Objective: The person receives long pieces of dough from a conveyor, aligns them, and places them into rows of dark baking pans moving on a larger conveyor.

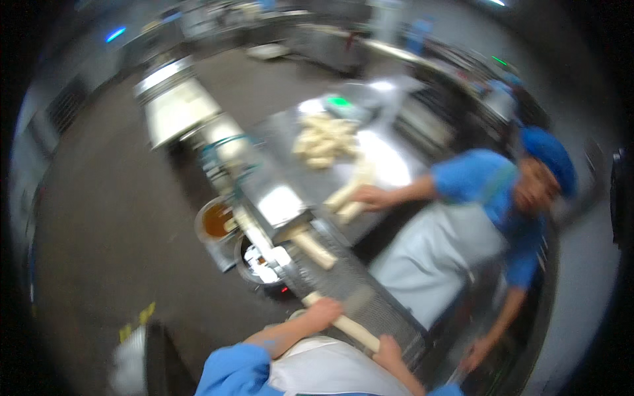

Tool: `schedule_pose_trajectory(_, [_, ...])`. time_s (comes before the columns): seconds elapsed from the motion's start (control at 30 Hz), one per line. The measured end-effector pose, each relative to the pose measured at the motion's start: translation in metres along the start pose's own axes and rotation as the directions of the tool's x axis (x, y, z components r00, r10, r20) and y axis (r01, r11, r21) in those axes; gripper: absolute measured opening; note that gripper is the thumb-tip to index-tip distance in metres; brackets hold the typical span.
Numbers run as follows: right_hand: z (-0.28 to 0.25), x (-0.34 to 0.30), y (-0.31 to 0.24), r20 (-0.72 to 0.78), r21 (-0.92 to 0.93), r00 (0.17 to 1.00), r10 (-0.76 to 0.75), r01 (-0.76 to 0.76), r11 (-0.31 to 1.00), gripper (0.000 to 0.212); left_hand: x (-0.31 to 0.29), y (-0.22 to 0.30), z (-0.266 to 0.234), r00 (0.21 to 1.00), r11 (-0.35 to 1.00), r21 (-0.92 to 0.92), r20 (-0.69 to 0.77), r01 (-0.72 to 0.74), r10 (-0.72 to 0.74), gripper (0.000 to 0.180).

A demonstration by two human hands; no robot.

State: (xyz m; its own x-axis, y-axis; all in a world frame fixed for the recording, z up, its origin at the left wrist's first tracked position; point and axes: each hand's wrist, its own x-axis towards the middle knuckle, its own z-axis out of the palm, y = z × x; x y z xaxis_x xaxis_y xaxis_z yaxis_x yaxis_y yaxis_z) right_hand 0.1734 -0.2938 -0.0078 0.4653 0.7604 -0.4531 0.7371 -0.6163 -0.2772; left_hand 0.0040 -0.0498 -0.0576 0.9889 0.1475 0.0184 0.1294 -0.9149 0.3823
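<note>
A long pale roll of dough point(353, 329) lies slantwise in front of my apron, along the near side of the conveyor. My left hand point(323, 313) is closed over it close to its far-left end. At the opposite end, my right hand point(389, 354) grips the dough with its fingers curled; motion blurs the fingertips. Farther up the belt, a second dough roll point(313, 249) comes out from under a metal cover point(281, 206), apart from both hands.
Across the conveyor point(370, 297) stands a co-worker point(456, 224) in blue, one hand at dough sticks point(343, 202) on a steel table point(391, 155). A pile of dough pieces point(322, 140) lies there. Left of the machine are a bucket of amber liquid point(216, 220) and a shiny round container point(262, 265).
</note>
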Motion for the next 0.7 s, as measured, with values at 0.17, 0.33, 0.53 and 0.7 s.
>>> schedule_pose_trajectory(0.17, [-0.003, 0.017, -0.024, -0.067, 0.091, 0.994, 0.089, -0.083, 0.992, 0.032, -0.019, -0.030, -0.048, 0.996, 0.997, -0.014, 0.022, 0.082, -0.081, 0.034])
schedule_pose_trajectory(0.33, [0.003, -0.018, -0.001, -0.033, 0.207, 0.952, 0.305, -0.292, 0.934, 0.032, 0.026, -0.052, -0.037, 0.973, 0.988, 0.076, 0.202, -0.133, 0.115, 0.033])
schedule_pose_trajectory(0.53, [0.034, -0.034, 0.013, -0.019, 0.340, 0.878, 0.478, -0.444, 0.829, 0.030, 0.077, -0.037, -0.060, 0.788, 0.978, 0.144, 0.615, -0.154, 0.034, 0.035])
schedule_pose_trajectory(0.7, [0.052, -0.038, 0.021, -0.022, 0.385, 0.804, 0.594, -0.542, 0.747, 0.025, 0.087, -0.021, -0.049, 0.764, 0.987, 0.042, 0.639, -0.157, 0.094, 0.043])
